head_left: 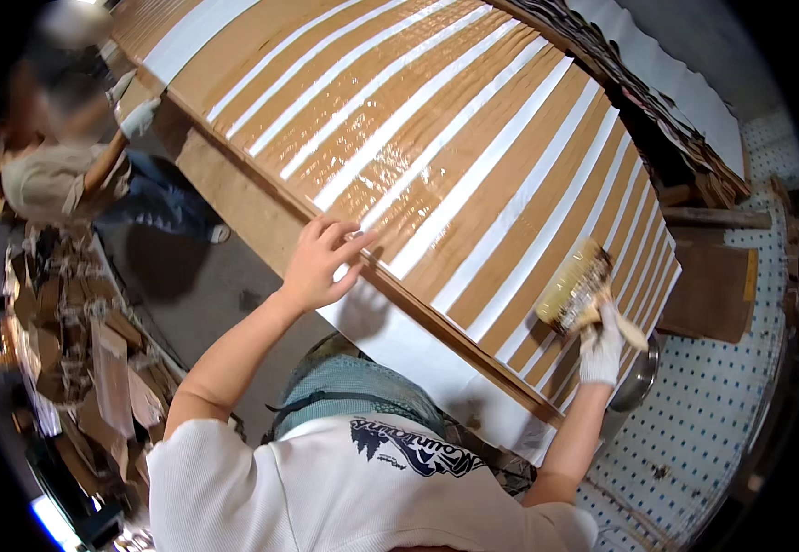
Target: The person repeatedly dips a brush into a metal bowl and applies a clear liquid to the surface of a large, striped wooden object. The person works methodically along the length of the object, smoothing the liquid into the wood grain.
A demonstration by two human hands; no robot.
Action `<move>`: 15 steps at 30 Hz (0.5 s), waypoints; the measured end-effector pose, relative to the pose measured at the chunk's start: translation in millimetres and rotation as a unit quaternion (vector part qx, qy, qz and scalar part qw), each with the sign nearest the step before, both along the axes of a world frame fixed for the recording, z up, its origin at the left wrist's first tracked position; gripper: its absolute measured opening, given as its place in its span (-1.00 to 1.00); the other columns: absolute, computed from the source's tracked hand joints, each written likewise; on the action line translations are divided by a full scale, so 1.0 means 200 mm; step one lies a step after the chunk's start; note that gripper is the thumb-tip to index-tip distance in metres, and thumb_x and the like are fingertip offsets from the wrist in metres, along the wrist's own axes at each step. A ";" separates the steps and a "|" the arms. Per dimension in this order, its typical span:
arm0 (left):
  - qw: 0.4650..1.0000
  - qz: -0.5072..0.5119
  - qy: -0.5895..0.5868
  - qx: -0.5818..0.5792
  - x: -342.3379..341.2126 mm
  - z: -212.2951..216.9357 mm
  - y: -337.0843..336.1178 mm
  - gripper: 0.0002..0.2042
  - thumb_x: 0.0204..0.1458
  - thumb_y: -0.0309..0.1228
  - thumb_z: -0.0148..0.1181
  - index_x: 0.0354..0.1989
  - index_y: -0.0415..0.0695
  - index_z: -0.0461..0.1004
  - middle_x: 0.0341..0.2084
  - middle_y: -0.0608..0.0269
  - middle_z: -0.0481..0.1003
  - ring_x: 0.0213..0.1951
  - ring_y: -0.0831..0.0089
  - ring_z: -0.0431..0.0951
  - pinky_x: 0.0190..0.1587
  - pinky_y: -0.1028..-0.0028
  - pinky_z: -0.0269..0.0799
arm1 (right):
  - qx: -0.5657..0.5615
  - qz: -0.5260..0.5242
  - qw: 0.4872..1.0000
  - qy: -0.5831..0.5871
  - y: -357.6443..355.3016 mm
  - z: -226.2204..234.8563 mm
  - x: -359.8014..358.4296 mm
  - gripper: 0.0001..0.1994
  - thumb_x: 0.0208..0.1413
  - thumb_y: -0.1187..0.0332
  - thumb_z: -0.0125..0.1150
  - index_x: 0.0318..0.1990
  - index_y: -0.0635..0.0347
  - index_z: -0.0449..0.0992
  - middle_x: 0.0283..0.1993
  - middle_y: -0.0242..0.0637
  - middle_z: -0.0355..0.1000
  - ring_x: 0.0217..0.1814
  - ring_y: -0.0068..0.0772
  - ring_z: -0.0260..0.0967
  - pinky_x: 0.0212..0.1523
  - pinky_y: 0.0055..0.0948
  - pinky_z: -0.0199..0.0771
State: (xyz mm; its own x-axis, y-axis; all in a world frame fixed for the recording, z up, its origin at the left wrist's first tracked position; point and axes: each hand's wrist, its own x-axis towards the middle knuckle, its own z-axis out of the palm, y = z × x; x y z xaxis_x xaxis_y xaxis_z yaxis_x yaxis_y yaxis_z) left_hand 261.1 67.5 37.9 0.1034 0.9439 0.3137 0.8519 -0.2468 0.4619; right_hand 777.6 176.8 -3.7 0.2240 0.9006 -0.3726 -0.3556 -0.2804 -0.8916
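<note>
Your right hand (600, 348), in a white glove, is closed around the handle of a wide brush (576, 287) with pale, yellowish bristles. The brush sits over the near right corner of the striped sheets (473, 147), its bristle end aimed up and to your left and its handle running back down to your right, so its long axis crosses the stripes at a slant. The bristles look to be touching the sheet surface, though that is hard to confirm.

Your bare left hand (319, 262) is spread, fingers curled down a little, pressing on the near edge of the same sheets, gripping nothing.

The sheets are brown board with long white bands laid side by side, some bands glossy and wet-looking. They lie on a long tabletop (234, 198) with a brown front edge.

A metal bowl (637, 379) sits just below your right hand, on a white perforated floor mat (721, 405). Heaps of brown cardboard scraps (87, 350) lie well off to your left. Another person (59, 166) works at the far left end of the tabletop.
</note>
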 end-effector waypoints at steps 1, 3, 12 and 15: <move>0.999 -0.020 0.027 -0.011 -0.11 0.00 0.02 -0.51 -0.12 -0.36 0.18 0.10 0.09 0.46 -0.09 0.23 0.44 -0.01 0.19 0.37 0.17 0.04 0.19 | 0.020 0.044 0.996 -0.073 0.11 0.07 -0.19 -0.49 0.08 0.27 0.34 0.17 0.22 0.36 0.08 -0.23 0.43 0.08 -0.37 0.42 0.05 -0.36 0.51; 0.993 -0.062 0.092 -0.030 -0.31 0.01 0.05 -0.48 -0.15 -0.34 0.17 0.12 0.12 0.45 -0.05 0.25 0.42 0.03 0.19 0.35 0.24 -0.03 0.12 | 0.074 0.130 0.971 -0.188 0.26 0.32 -0.66 -0.42 0.07 0.26 0.33 0.21 0.28 0.32 0.13 -0.16 0.40 0.11 -0.33 0.41 0.10 -0.36 0.45; 0.969 -0.189 0.125 -0.096 -0.60 -0.11 0.19 -0.42 -0.16 -0.31 0.17 0.18 0.10 0.39 0.06 0.32 0.40 0.11 0.27 0.36 0.36 -0.20 -0.22 | 0.367 0.260 0.764 -0.463 0.61 0.53 -1.67 -0.60 0.07 0.13 0.28 0.01 0.10 0.49 -0.19 -0.24 0.56 -0.13 -0.26 0.52 -0.05 -0.40 0.52; 0.965 -0.198 0.129 -0.109 -0.63 -0.14 0.19 -0.39 -0.16 -0.31 0.17 0.22 0.12 0.36 0.09 0.33 0.39 0.13 0.27 0.35 0.35 -0.24 -0.23 | 0.341 0.275 0.609 -0.661 0.71 0.43 -1.82 -0.82 0.07 0.20 0.24 -0.25 0.05 0.55 -0.42 -0.25 0.50 -0.31 -0.19 0.49 -0.22 -0.26 0.50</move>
